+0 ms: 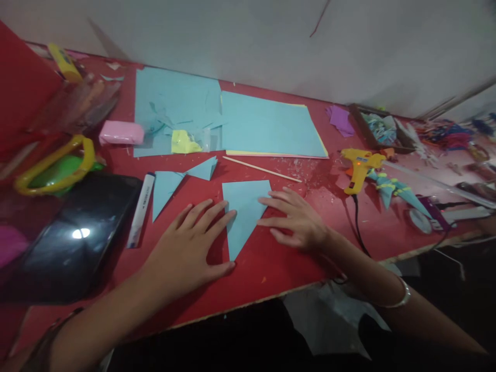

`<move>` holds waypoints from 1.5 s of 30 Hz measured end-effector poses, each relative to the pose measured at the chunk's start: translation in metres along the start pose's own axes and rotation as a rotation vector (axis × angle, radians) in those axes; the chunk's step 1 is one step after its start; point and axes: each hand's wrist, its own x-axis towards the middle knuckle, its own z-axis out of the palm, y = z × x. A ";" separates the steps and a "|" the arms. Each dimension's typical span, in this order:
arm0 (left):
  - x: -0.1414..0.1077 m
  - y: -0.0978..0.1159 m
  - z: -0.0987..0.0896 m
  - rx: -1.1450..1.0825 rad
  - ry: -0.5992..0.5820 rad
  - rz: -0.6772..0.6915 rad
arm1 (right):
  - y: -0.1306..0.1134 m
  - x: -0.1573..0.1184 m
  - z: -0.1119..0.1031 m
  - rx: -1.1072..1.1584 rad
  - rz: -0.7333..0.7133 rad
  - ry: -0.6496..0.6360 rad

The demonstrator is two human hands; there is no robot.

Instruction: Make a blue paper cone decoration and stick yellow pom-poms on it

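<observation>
On a red tabletop [287, 274], a white marker [140, 212] lies left of two triangular blue pieces [166, 188]. The left hand [184, 248], fingers spread, lies at the left edge of a tapered blue sheet [246, 214]. The sheet's long axis points toward the tabletop's near edge, a thin stick [263, 170] just beyond. The right hand [298, 219], equally near, overlaps its right edge, fingers loosely spread. Farther right: a yellow glue gun [361, 163].

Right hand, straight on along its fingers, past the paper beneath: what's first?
The right hand would probably meet the left hand, across the blue paper; fingertip height is hard to judge.
</observation>
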 end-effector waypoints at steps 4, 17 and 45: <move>0.001 0.001 -0.002 0.025 -0.023 -0.011 | 0.017 -0.003 -0.002 -0.019 0.030 0.023; 0.000 -0.001 -0.002 0.058 -0.043 0.006 | 0.032 0.000 -0.010 0.040 0.224 0.013; 0.019 0.030 -0.073 0.367 0.559 0.321 | -0.036 0.067 -0.061 0.167 -0.118 -0.079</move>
